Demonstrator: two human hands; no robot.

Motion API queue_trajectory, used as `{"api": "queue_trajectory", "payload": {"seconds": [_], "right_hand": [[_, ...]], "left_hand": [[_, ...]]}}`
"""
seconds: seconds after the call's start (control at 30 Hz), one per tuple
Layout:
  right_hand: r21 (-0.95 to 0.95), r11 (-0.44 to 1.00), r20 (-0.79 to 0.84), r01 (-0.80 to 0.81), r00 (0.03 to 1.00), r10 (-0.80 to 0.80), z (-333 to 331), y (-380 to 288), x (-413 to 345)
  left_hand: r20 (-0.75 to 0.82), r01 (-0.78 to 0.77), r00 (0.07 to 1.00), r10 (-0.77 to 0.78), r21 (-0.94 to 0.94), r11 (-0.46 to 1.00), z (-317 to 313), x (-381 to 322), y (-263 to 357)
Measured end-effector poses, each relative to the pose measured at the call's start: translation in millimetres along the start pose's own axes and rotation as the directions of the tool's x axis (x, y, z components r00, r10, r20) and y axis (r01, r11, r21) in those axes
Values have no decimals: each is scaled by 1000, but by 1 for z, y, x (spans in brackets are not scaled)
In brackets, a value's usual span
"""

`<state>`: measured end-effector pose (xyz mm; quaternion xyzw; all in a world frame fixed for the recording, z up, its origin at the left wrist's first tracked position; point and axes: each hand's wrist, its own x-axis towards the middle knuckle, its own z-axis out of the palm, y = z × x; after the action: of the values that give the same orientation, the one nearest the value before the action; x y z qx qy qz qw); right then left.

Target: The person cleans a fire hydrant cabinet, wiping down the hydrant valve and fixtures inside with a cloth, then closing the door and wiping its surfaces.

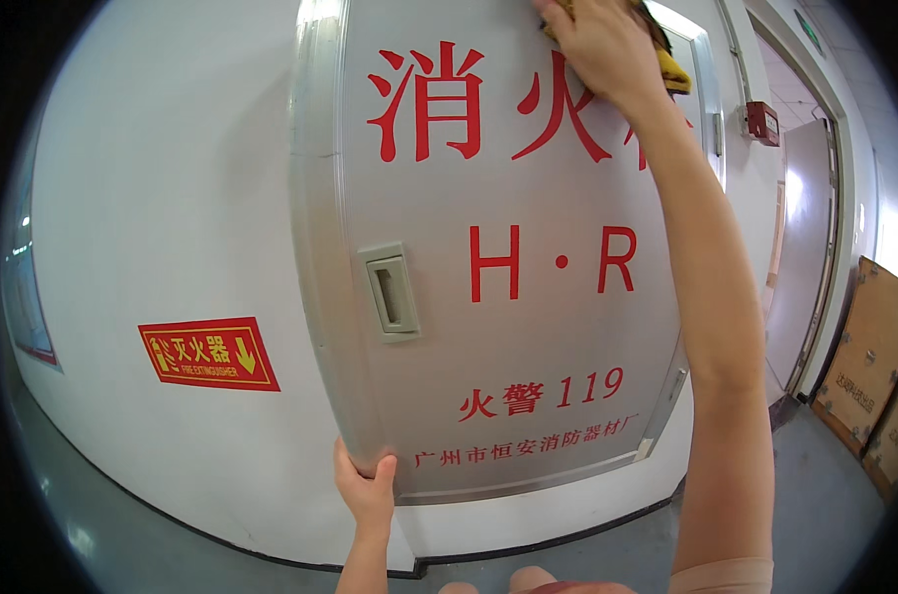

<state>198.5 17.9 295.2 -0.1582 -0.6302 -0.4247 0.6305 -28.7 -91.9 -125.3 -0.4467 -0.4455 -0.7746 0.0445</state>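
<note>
A silver metal fire hydrant cabinet (449, 356) with red lettering stands out from the white wall before me. My left hand (366, 486) grips its lower left corner, thumb on the front and fingers around the side edge. Up at the top of the door, my right hand (604, 52) holds a yellow and dark cloth (673, 73) against the metal. Parts of the cloth stick out beyond the hand; the rest is hidden under it. A recessed grey handle (391, 293) is set in the door's left side. My right forearm covers part of the lettering.
A red fire extinguisher sign (210, 355) is on the wall at the left. To the right are a red alarm box (762, 123) and an open door (801, 245) in a doorway. Large brown cartons (861, 364) lean beyond it. Grey floor (820, 475) runs below.
</note>
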Motion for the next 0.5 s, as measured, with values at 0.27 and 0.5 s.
{"api": "queue_trajectory", "payload": {"seconds": [0.27, 0.5], "right_hand": [[-114, 986, -60, -120, 992, 113, -22, 42, -34], [-108, 993, -46, -49, 998, 44, -32, 42, -64]], "left_hand": [[12, 25, 1000, -25, 3, 1000, 1, -1, 3], [10, 90, 996, -90, 49, 995, -4, -5, -1]]}}
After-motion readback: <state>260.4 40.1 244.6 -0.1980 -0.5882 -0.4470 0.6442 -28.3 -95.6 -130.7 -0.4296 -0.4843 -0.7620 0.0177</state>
